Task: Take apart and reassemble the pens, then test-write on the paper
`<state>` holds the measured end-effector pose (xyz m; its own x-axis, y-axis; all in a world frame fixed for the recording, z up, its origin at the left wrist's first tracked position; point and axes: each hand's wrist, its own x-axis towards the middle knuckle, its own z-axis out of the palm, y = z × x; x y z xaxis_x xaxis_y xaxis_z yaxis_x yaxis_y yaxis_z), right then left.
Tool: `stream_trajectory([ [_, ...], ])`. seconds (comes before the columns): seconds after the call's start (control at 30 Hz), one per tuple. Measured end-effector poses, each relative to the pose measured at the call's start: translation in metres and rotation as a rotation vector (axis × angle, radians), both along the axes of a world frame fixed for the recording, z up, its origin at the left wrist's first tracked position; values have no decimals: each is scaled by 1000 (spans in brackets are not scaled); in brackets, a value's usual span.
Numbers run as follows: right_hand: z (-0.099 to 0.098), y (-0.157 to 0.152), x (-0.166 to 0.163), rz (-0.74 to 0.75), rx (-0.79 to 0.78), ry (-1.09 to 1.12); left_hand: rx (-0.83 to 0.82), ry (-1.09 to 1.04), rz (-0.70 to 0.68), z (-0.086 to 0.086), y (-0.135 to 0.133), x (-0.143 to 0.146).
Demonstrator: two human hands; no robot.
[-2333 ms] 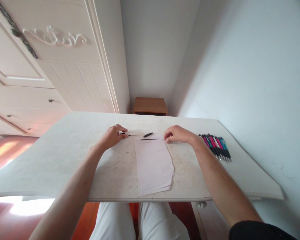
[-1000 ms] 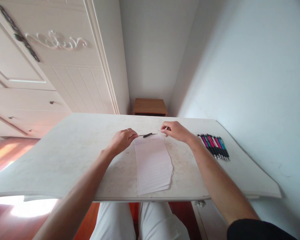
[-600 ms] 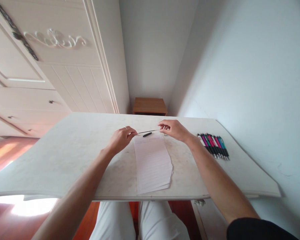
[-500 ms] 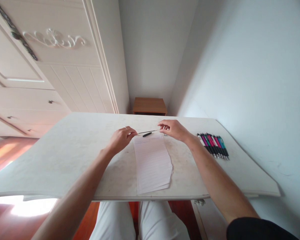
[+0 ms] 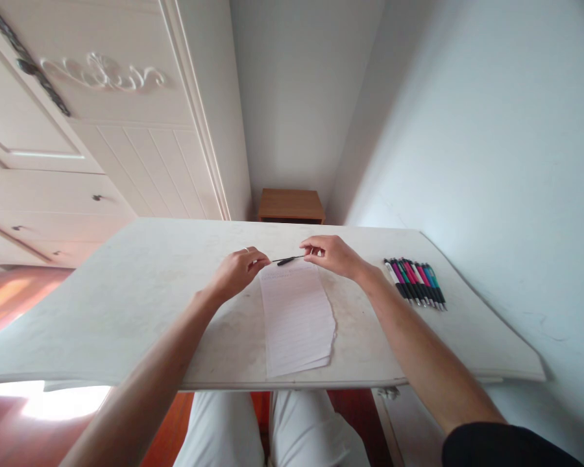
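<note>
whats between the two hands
In the head view, a thin black pen refill runs from the left hand to the right hand; a short black pen grip overlaps it, contact unclear.

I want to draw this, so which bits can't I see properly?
In the head view:
Writing on the paper: too small to read.
Left end of the thin black rod: behind fingers of the left hand.
Whether the right hand holds anything: too small, behind fingers.
Black sleeve: cut off by bottom edge.
Lower part of the wooden cabinet: behind the white table.
</note>
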<state>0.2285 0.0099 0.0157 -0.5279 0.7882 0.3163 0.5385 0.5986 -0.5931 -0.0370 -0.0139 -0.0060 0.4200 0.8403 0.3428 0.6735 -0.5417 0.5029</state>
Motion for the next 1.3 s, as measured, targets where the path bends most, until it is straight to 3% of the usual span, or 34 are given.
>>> stream_trajectory([
  [0.47,-4,-3,-10,36,70,-13,-1,-72,34,-2,0,0],
  [1.0,-11,-1,-13,-50,74,-49,-12,-110,12,-2,-1,2],
  [1.17,-10,0,-11,-106,50,-13,55,-145,102,1,2,-2],
  [1.3,-10,2,-7,-137,61,1,86,-28,202,-4,10,-18],
])
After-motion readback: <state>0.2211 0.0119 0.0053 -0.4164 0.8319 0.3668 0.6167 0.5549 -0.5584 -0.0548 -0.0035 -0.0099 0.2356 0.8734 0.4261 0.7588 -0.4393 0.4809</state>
